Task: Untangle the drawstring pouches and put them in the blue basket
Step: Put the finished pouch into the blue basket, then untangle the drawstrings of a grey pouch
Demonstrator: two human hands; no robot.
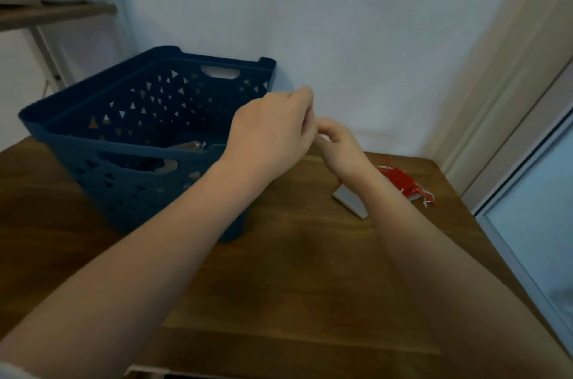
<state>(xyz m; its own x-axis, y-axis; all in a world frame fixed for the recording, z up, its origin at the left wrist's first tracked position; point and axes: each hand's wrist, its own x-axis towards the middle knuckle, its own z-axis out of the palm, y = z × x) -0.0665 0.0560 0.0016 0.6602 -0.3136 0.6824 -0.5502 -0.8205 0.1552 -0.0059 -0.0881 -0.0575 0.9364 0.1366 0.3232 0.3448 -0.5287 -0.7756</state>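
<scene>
The blue basket (93, 134) with triangle holes stands on the left of the wooden table (294, 270). A pale pouch (189, 146) lies inside it. My left hand (273, 127) and my right hand (338, 143) are raised beside the basket's right end, fingertips pinched together and touching. A small pale bit of drawstring (323, 138) shows between them; the rest is hidden by my fingers. A red pouch (401, 180) with white strings lies on the table at the right. A white pouch (348, 200) lies next to it, partly under my right forearm.
A white wall stands just behind the table. A wooden shelf (55, 14) with a white box is at the upper left. A glass door frame (527, 208) runs along the table's right edge.
</scene>
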